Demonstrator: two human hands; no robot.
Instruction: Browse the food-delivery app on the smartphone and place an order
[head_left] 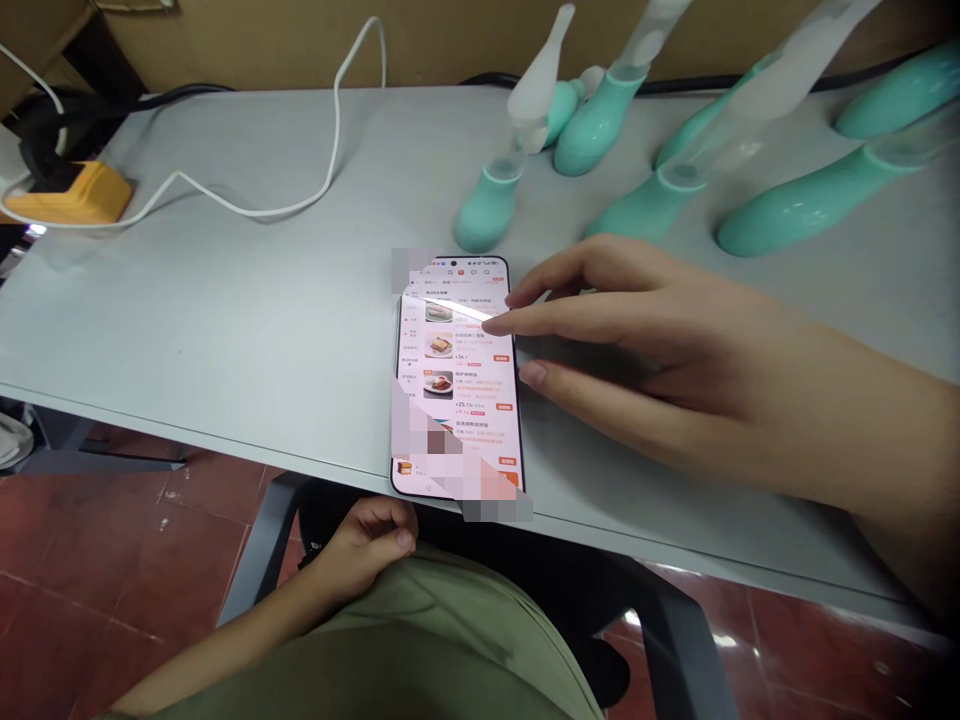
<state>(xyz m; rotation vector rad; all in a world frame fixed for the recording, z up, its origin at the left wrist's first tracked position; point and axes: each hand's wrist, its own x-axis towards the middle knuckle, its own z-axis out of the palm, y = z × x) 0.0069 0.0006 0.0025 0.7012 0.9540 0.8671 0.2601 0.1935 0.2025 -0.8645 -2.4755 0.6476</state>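
Note:
A smartphone (457, 380) lies screen up near the front edge of the grey table. Its lit screen shows a list of food pictures with prices and orange buttons; parts of it are blurred over. My right hand (660, 350) reaches in from the right with its fingers spread. The index fingertip is at the upper right of the screen; whether it touches the glass I cannot tell. The thumb is by the phone's right edge. Below the table edge, my left hand (375, 545) rests on my lap against the green shirt, fingers curled in and no object showing in it.
Several turquoise bulb-shaped items with clear and whitish tops, such as this one (487, 210), stand or lean at the back right. A white cable (251, 212) runs across the table's left side to a yellow power block (94, 192). Chair armrests (259, 545) flank me.

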